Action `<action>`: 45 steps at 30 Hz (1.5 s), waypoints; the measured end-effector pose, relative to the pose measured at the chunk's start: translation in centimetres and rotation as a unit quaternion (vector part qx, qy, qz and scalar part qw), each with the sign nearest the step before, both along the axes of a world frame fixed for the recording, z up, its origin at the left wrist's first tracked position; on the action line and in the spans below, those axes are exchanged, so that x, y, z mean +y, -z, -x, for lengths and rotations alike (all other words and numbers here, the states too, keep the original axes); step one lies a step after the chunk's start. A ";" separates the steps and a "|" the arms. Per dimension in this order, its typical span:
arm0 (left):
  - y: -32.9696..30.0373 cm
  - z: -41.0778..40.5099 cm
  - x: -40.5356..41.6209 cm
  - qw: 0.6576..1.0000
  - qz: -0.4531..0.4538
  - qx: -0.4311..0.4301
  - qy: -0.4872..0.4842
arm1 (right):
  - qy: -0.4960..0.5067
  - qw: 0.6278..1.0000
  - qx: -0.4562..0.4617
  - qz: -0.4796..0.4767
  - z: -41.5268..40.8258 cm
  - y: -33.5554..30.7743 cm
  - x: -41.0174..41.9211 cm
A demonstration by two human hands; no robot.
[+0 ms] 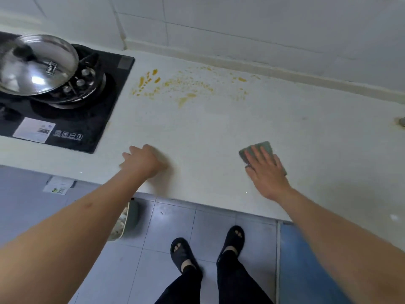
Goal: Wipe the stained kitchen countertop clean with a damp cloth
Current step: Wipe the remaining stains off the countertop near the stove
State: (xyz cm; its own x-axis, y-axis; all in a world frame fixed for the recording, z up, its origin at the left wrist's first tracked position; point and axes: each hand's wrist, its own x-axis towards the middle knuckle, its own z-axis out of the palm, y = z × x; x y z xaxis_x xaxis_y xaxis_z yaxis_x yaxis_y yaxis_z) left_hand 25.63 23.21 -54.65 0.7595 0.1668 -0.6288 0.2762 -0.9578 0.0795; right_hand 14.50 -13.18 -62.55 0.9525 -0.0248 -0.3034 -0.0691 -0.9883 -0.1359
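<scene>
White tiles back a pale worktop (197, 132) that runs across the view, with grey floor tiles below its near edge. At about ten o'clock sits a black hob (72, 119), and on it a pan covered by a shiny steel lid (37, 62). Just right of the hob, toward twelve o'clock, a yellow-orange stain (188, 86) lies scattered over the worktop in streaks and specks, reaching on toward one o'clock near the back ledge. Near the centre, at about nine o'clock from the middle of the worktop's front strip, the left hand (142, 161) rests on the bare surface, fingers loosely spread and gripping nothing; it is blurred. At about three o'clock the right hand (266, 170) lies flat, fingers straight and slightly apart, pressing a green cloth (260, 147) onto the worktop. The cloth sits well apart from the stain, nearer the front edge. Both hands are well apart from each other. Down at six o'clock, two feet in dark sandals (184, 255) stand on the floor.
</scene>
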 end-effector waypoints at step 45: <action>1.1 9.8 -38.5 0.962 0.032 -0.047 0.265 | 0.370 0.929 -0.007 -0.006 13.0 -1.3 -30.3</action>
